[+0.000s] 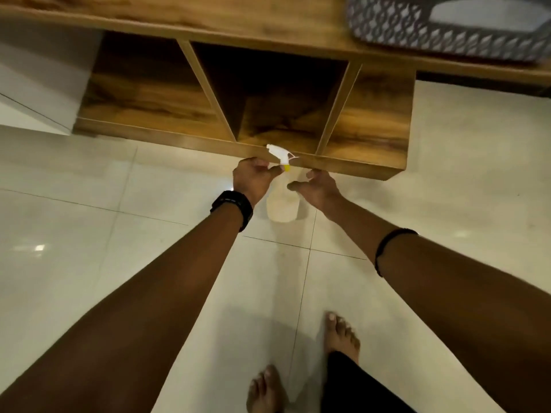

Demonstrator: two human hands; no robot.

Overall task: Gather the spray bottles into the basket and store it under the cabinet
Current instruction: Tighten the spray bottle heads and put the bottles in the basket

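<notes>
- Reaching down with both arms, we have a pale spray bottle (282, 204) between our hands, just in front of the low wooden cabinet (238, 114) and over the tiled floor (89, 180).
- Our left hand (255, 177) has its grip pinched together on the bottle's neck, right under the white trigger head (278, 152) (a small yellow collar shows at the fingertips).
- Our right hand (317, 186) sits at the bottle's shoulder on the other side, fingers curled but apart; we cannot tell whether they press on the plastic or only hover beside it.
- We cannot tell whether the bottle's base rests on the tiles or is lifted just off them.
- A black watch (234, 208) is on the left wrist and a thin dark band (387, 248) circles the right forearm.
- The grey lattice basket (447, 34) stands on the cabinet's top, the bench, at the upper right, well apart from the bottle; its view is cut off by the edge.
- Below that top, the cabinet shows three open compartments, and the bottle's trigger head lines up with the front lip of the middle one.
- Our bare feet (340, 335) stand on the floor near the bottom of the view.
</notes>
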